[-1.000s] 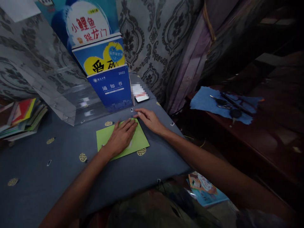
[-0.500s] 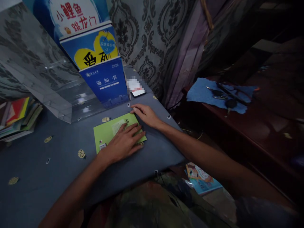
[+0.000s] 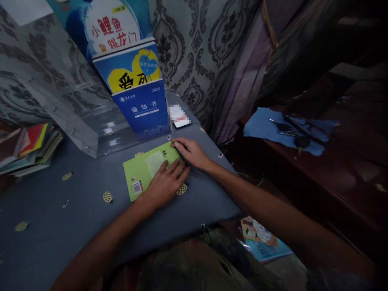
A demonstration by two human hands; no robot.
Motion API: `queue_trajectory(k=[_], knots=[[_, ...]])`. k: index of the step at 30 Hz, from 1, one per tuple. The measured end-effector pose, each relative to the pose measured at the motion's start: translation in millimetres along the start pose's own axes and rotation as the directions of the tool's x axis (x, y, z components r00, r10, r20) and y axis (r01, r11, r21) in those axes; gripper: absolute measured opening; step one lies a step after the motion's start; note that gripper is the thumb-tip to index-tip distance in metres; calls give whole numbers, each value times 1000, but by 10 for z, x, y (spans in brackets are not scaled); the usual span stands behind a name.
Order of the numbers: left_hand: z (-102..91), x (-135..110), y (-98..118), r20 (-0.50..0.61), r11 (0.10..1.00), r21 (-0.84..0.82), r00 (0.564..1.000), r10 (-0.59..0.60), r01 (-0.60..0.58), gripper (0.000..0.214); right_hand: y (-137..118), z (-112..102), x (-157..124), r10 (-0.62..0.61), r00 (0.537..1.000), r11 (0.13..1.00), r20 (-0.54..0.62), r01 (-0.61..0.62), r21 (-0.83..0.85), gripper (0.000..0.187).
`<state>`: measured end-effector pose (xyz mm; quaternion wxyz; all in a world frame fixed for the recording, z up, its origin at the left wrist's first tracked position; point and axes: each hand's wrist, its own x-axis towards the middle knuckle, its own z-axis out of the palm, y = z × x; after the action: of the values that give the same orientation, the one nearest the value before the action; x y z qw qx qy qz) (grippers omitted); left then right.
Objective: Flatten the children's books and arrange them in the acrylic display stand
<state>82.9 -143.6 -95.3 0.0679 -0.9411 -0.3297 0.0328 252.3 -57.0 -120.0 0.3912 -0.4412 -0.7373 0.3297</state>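
A light green book (image 3: 138, 169) lies on the grey-blue tabletop, with a pale text panel and a barcode on its upward side. Across its lower right part rests my left hand (image 3: 168, 178), palm down with the fingers spread. My right hand (image 3: 192, 152) is at the book's upper right corner, thumb and forefinger at the edge; its other fingers are mostly hidden. Just behind, a blue booklet (image 3: 144, 111) marked 2022 leans in a clear stand (image 3: 81, 133), in front of a yellow-and-blue book (image 3: 127, 68) and a taller blue picture book (image 3: 113, 24).
A phone (image 3: 181, 121) lies right of the stand. Stacked books (image 3: 33, 145) sit at the left. Keys and glasses rest on a blue cloth (image 3: 263, 125) on a dark red surface to the right. Below the table edge is another colourful book (image 3: 263, 238).
The view has shifted slightly, moving the scene right and a little down. My left hand sits lower on the green book, showing more of the text panel and barcode.
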Motion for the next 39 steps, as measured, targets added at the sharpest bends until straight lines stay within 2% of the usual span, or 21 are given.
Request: queue_trajectory(k=[6,10,13,17,19,21,23,25,26,27,29,35,39], knots=[[41,-98,-48,-48,996,-83,998,-32,28,45,22,17,-55,-81,996,989,44,86,-124,33],[99,-328,-265,-109,974,-167,979,-173,154,46,59,36,-81,-128,990,963,67,140,-232,33],[131,-600,-581,-123,924,-266,941,-317,276,42,75,30,-88,-144,986,942,89,164,-292,35],[193,-986,-1045,-117,787,-428,836,-536,445,41,30,33,-82,-215,967,888,134,251,-386,34],[243,-1126,-1203,-115,725,-512,800,-589,460,42,-58,89,-89,-308,933,847,185,357,-392,33],[291,-1204,-1289,-121,686,-572,781,-613,449,42,-204,197,-119,-427,858,799,285,505,-325,33],[325,-1227,-1314,-131,670,-600,772,-621,437,40,-392,340,-175,-541,721,731,433,658,-181,32],[339,-1220,-1305,-139,667,-606,768,-625,433,38,-581,484,-241,-597,576,661,558,748,-65,32],[340,-1213,-1296,-139,666,-606,766,-627,435,37,-664,546,-269,-602,530,634,597,772,-46,31],[339,-1208,-1288,-137,664,-605,764,-630,439,37,-733,597,-290,-595,504,619,627,784,-43,31],[337,-1206,-1280,-127,660,-605,764,-632,446,35,-824,666,-307,-564,479,603,672,795,-60,32],[354,-1224,-1298,-125,664,-605,770,-625,440,33,-869,731,-252,-522,467,576,714,810,-109,34],[367,-1220,-1301,-138,670,-603,771,-622,433,31,-868,777,-221,-494,499,592,712,793,-144,30]])
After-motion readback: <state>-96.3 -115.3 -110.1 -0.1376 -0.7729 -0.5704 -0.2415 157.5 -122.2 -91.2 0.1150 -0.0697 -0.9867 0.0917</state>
